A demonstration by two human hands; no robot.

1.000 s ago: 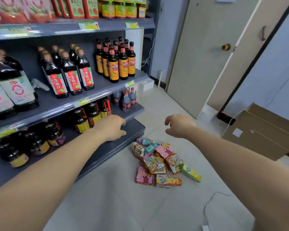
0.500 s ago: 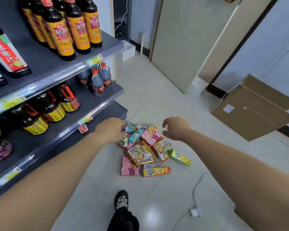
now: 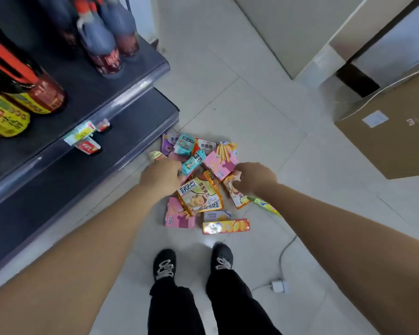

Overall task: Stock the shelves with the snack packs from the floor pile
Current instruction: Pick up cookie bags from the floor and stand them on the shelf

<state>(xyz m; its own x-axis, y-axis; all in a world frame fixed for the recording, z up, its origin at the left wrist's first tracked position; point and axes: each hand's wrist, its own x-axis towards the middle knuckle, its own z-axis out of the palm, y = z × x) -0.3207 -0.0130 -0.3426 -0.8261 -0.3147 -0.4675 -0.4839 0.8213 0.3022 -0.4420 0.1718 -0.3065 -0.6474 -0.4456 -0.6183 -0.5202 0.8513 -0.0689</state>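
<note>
Nearest, two black shoes [image 3: 194, 262] stand on the pale tiled floor [image 3: 264, 122], with a white charger and cord [image 3: 278, 285] just to the right. Ahead of the toes lies the snack pile [image 3: 198, 180]: a long yellow-orange box [image 3: 225, 226], a pink box [image 3: 178, 215], a yellow pouch [image 3: 198, 193] printed with Chinese characters, a pink box picturing biscuit sticks [image 3: 219, 162] and teal packets [image 3: 185, 143]. The left hand [image 3: 161, 177] rests curled on the pile's left edge; whether its grip holds anything cannot be told. The right hand [image 3: 254, 177] pinches the top of an orange pouch [image 3: 236, 192]. Left, grey shelves [image 3: 121, 76] carry dark bottles [image 3: 104, 44] with blurred labels; right sits a cardboard box [image 3: 392, 131].
</note>
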